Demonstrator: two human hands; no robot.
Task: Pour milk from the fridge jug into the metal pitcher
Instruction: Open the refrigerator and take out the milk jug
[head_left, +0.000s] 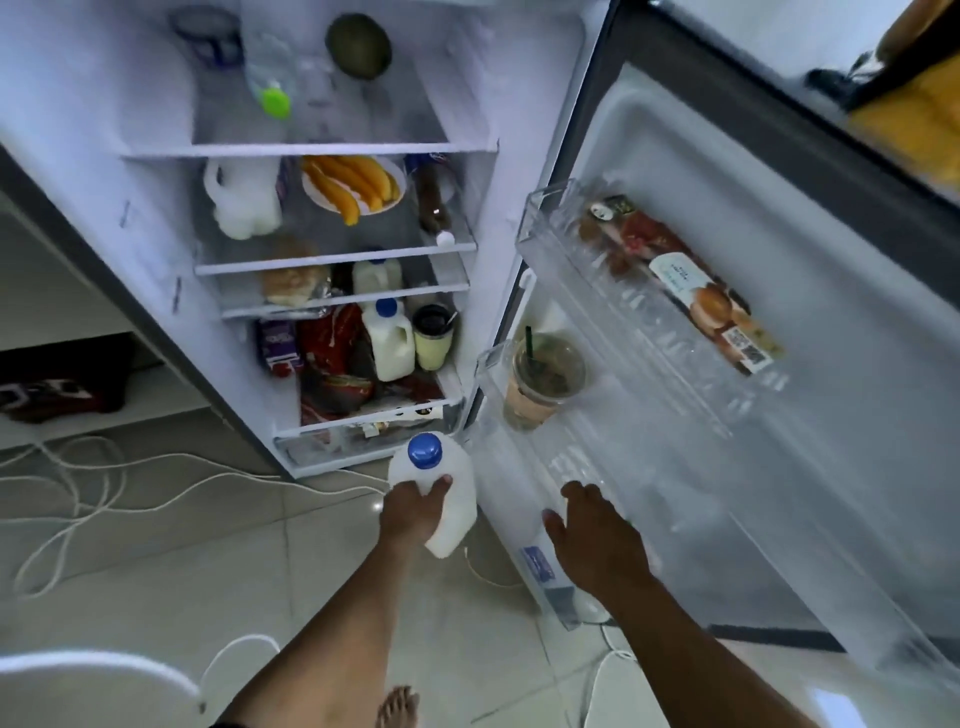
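The jug (452, 493) hangs in the left hand (413, 512), out in front of the fridge (332, 260), just off the front edge of its bottom drawer and above the tiled floor (234, 561). The left grip is closed around the jug's upper part, just below the blue cap (425, 451), with the thumb on one side and the fingers wrapped over the other. How the fingers sit in the handle is hidden by the hand itself. The right hand (592, 540) holds nothing. Its grip is loose, with relaxed fingers, at the lower shelf of the open door (779, 415), and I cannot tell whether it touches the plastic.

The jug looks white nearly to the neck, so I judge it close to full and heavy for one hand. Its thin plastic walls will give under a squeeze, and being cold from the fridge it may be damp and slippery (no moisture is actually visible). The moulded handle is the place to hold it, and a second hand under the base would steady the pour. The cap is on and must come off first. The pitcher is nowhere in view, so the jug has to be carried to it. White cables (93, 488) trail across the floor to the left and are a trip risk.
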